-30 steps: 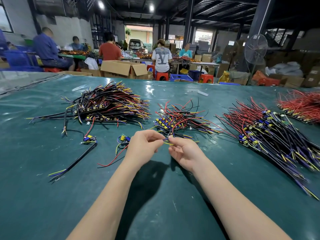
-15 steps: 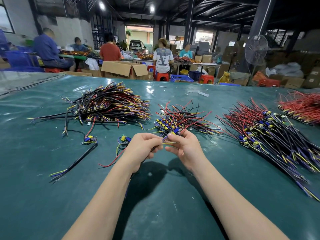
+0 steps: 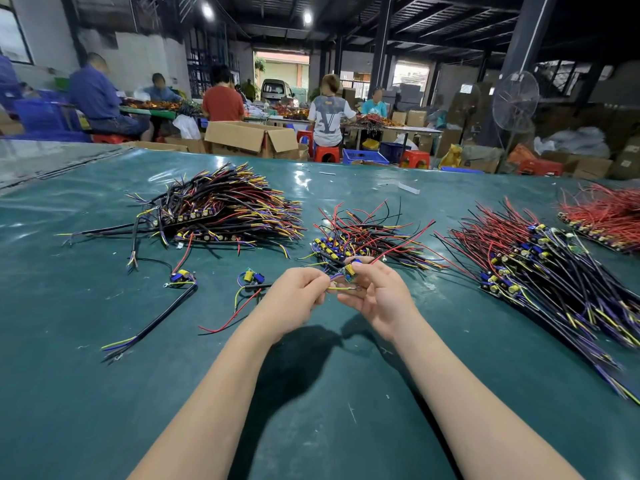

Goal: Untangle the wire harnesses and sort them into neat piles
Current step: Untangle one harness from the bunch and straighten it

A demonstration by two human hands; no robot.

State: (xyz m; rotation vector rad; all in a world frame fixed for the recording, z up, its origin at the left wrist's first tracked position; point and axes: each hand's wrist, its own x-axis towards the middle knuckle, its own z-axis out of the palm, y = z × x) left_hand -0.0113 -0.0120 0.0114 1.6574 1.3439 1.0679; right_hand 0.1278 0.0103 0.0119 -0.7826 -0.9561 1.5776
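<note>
Both my hands hold one small wire harness just above the green table. My left hand pinches its thin wires. My right hand grips the end with the small green board and yellow and blue parts. A yellow wire runs between the two hands. Right behind them lies a loose pile of red and black harnesses. A large black and yellow pile sits at the left. A long, dense pile lies at the right.
Two single harnesses lie at the left of my hands: one with a long black cable, one with a red wire. A red pile sits at the far right edge. Several people work at tables beyond, among cardboard boxes.
My hands have lifted the harness slightly and drawn a little apart. The right hand has turned its palm up, showing the small board at its fingertips.
</note>
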